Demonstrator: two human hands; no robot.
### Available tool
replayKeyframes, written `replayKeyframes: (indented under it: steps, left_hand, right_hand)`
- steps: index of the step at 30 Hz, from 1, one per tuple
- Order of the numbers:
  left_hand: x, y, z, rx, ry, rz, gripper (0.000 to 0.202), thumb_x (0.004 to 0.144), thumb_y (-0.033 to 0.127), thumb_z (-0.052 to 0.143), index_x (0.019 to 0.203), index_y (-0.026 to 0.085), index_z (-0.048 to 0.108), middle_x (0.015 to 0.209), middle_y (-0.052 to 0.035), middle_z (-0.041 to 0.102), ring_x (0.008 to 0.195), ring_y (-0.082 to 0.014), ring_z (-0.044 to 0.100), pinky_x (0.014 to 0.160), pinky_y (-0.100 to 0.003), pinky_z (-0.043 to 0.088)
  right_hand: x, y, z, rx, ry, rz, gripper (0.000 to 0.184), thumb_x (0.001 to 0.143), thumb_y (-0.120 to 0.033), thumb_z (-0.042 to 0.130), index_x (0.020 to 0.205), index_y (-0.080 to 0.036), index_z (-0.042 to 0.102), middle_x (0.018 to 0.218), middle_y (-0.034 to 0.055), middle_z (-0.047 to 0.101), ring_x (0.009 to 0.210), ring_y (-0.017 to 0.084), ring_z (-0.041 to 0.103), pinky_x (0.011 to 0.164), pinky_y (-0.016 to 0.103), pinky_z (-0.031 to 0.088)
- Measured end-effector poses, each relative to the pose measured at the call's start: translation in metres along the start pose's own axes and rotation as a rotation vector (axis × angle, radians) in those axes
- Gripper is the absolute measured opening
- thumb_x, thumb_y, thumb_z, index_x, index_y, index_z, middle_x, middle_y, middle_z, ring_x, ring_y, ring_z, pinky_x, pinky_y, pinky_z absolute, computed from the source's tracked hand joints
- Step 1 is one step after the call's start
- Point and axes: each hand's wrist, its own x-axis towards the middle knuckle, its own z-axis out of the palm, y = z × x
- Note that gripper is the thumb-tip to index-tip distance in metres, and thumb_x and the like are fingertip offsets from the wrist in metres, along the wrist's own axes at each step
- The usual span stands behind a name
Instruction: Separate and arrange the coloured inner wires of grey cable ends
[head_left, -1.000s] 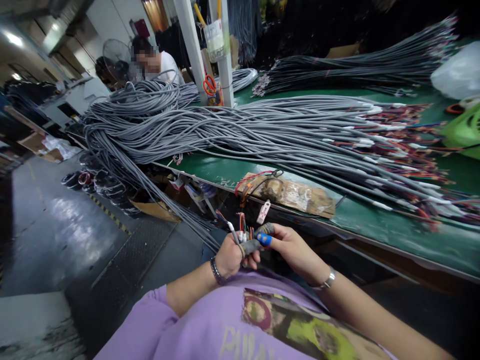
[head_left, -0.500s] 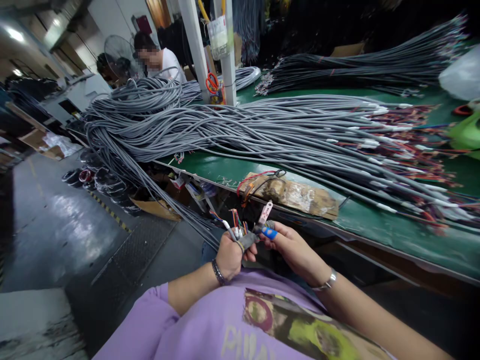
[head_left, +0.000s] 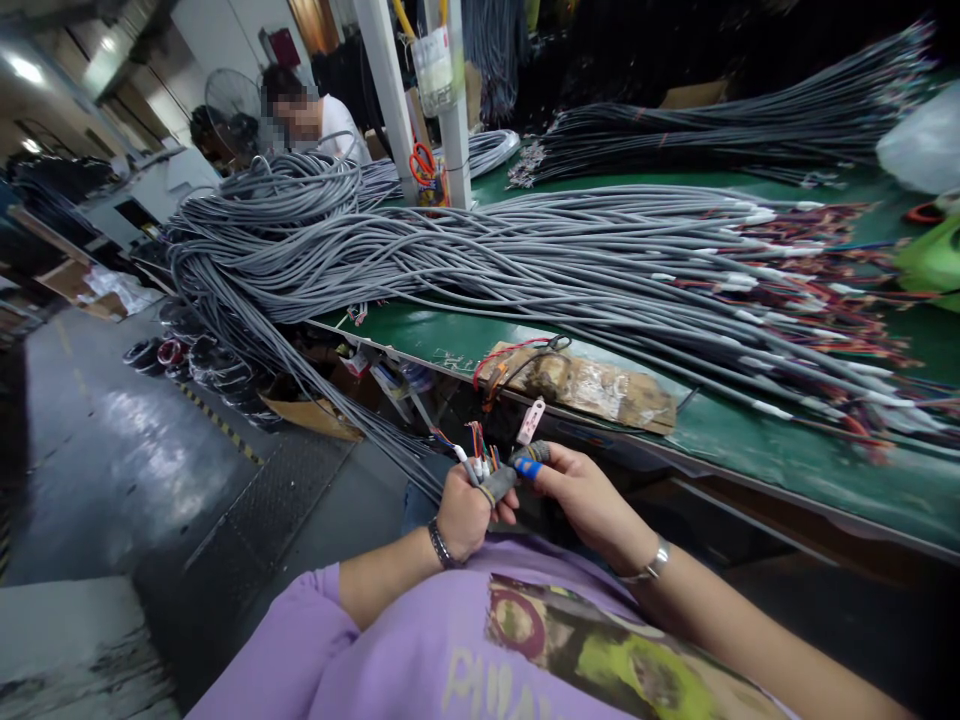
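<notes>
My left hand (head_left: 463,510) is closed around the ends of several grey cables (head_left: 394,450), which trail away to the left. Out of its grip stick thin coloured wires (head_left: 478,436) above short white sleeves. A dark grey cover wraps the left thumb, pointing towards the other hand. My right hand (head_left: 589,497) is pinched just beside it, the fingers meeting at the wires' side. Blue tape (head_left: 528,468) wraps its thumb and a grey cover its forefinger; whatever lies between those fingertips is hidden. A small pale pink tag-like piece (head_left: 531,421) shows right above them.
A large pile of grey cables (head_left: 450,250) with stripped coloured ends covers the green table (head_left: 420,335). At its near edge lies a taped wooden block (head_left: 592,385) with wires. Orange-handled scissors (head_left: 422,163) hang on a post. A person in white (head_left: 337,125) sits behind.
My right fingertips have shifted slightly left and the cable ends slightly right, so the hands are a little closer. The left hand keeps its hold.
</notes>
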Motion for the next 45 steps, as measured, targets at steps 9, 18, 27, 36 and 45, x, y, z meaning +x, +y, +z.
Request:
replayKeyframes:
  steps: [9, 18, 27, 36, 45]
  left_hand:
    - [-0.001, 0.008, 0.001, -0.123, 0.023, -0.01, 0.041, 0.067, 0.052, 0.072, 0.068, 0.013, 0.06, 0.049, 0.002, 0.057, 0.033, -0.007, 0.049, 0.033, -0.017, 0.026]
    - [0.005, 0.02, 0.015, -0.215, -0.058, -0.013, 0.04, 0.063, 0.049, 0.076, 0.065, 0.011, 0.061, 0.046, 0.0009, 0.056, 0.031, -0.0071, 0.047, 0.032, -0.018, 0.026]
    - [0.012, 0.024, 0.018, -0.208, -0.043, -0.017, 0.04, 0.062, 0.048, 0.076, 0.063, 0.011, 0.06, 0.046, 0.0007, 0.056, 0.031, -0.0069, 0.047, 0.032, -0.018, 0.024]
    - [0.012, 0.019, 0.017, -0.161, -0.024, -0.04, 0.035, 0.064, 0.044, 0.073, 0.062, 0.011, 0.061, 0.045, 0.0001, 0.055, 0.031, -0.0069, 0.047, 0.033, -0.018, 0.024]
    - [0.005, 0.017, 0.014, -0.129, -0.019, -0.047, 0.042, 0.063, 0.051, 0.074, 0.061, 0.012, 0.058, 0.046, 0.0007, 0.055, 0.031, -0.0067, 0.046, 0.032, -0.018, 0.026]
  right_hand:
    - [0.012, 0.013, -0.019, 0.319, 0.023, 0.096, 0.032, 0.067, -0.048, 0.077, 0.074, -0.019, 0.067, 0.071, 0.0015, 0.063, 0.062, 0.013, 0.053, 0.062, 0.027, 0.046]
    - [0.035, -0.001, -0.016, 0.294, -0.043, 0.03, 0.044, 0.069, -0.06, 0.072, 0.07, -0.018, 0.062, 0.056, -0.0027, 0.05, 0.05, 0.01, 0.043, 0.048, 0.024, 0.038]
    - [0.041, 0.01, -0.016, 0.274, -0.018, -0.049, 0.052, 0.073, -0.071, 0.06, 0.069, -0.019, 0.062, 0.057, -0.0004, 0.054, 0.051, 0.012, 0.045, 0.051, 0.027, 0.039]
    - [0.047, 0.007, -0.007, 0.574, -0.005, 0.004, 0.04, 0.069, -0.057, 0.074, 0.073, -0.018, 0.067, 0.062, 0.0013, 0.062, 0.05, 0.012, 0.049, 0.048, 0.026, 0.04]
    - [0.035, 0.013, -0.017, 0.578, -0.136, 0.104, 0.049, 0.073, -0.067, 0.063, 0.078, -0.019, 0.068, 0.07, 0.0022, 0.064, 0.058, 0.011, 0.055, 0.053, 0.022, 0.047]
